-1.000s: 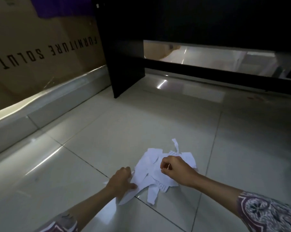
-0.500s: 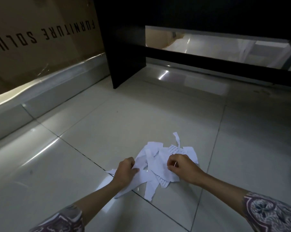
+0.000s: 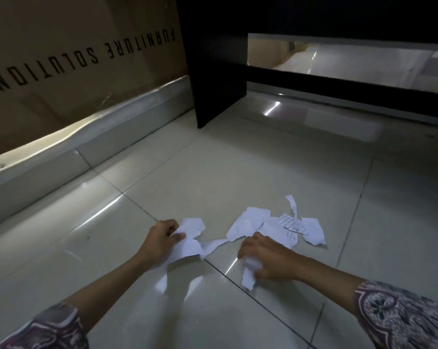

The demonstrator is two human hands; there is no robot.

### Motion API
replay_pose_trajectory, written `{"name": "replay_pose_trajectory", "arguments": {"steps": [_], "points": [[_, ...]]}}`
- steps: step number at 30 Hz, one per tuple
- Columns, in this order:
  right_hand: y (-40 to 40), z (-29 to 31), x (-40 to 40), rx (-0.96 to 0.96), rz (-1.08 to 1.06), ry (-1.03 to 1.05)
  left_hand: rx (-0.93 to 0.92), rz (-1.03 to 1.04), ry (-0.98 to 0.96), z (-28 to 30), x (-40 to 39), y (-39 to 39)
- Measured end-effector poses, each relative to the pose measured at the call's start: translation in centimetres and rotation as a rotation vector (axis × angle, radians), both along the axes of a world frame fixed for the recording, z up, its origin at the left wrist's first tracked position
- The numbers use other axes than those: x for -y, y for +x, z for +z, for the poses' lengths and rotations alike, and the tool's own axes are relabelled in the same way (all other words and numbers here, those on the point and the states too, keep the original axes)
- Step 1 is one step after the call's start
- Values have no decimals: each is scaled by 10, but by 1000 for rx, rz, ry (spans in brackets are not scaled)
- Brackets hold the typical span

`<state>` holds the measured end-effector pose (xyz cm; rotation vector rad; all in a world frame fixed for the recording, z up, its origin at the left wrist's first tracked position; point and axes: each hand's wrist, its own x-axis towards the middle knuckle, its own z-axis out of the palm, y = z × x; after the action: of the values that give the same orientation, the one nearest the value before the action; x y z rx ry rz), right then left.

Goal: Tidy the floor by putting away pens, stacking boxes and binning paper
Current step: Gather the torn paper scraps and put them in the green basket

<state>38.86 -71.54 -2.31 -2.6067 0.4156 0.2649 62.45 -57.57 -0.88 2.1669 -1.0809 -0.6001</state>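
Torn white paper scraps [image 3: 276, 226] lie scattered on the pale tiled floor [image 3: 213, 172] in front of me. My left hand [image 3: 160, 239] grips a bunch of scraps [image 3: 189, 235] at the left of the pile, lifted a little off the tile. My right hand [image 3: 265, 260] is closed around a crumpled scrap [image 3: 249, 272] just below the loose pieces. One striped printed piece [image 3: 292, 224] and a thin curled strip [image 3: 292, 204] rest at the far side of the pile. No pens or bin are in view.
A large cardboard box [image 3: 74, 59] printed "FURNITURE SOLUTION" leans along the left above a grey skirting [image 3: 87, 137]. A black desk panel [image 3: 213, 71] and its low crossbar [image 3: 351, 84] stand ahead. Open tiled floor lies all around the paper.
My hands have pulled apart. The left hand has drawn a bunch of scraps leftward out of the pile, and the right hand has dropped nearer to me with a crumpled piece.
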Motion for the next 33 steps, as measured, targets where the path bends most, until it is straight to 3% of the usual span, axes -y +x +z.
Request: {"name": "replay_pose_trajectory", "arguments": {"steps": [3, 8, 11, 16, 23, 29, 33], "points": [[8, -8, -12, -103, 228, -171, 3, 11, 6, 2, -10, 8], [24, -4, -19, -133, 264, -190, 33, 23, 26, 8, -23, 18], [35, -2, -21, -76, 188, -110, 22, 32, 30, 11, -29, 22], [68, 10, -22, 86, -76, 398, 23, 46, 22, 15, -35, 28], [109, -4, -16, 149, -205, 470, 16, 78, 15, 17, -46, 34], [113, -24, -5, -61, -69, 30, 12, 103, 38, 9, -65, 47], [118, -27, -10, -79, -99, 41, 13, 125, 54, 5, -72, 53]]}}
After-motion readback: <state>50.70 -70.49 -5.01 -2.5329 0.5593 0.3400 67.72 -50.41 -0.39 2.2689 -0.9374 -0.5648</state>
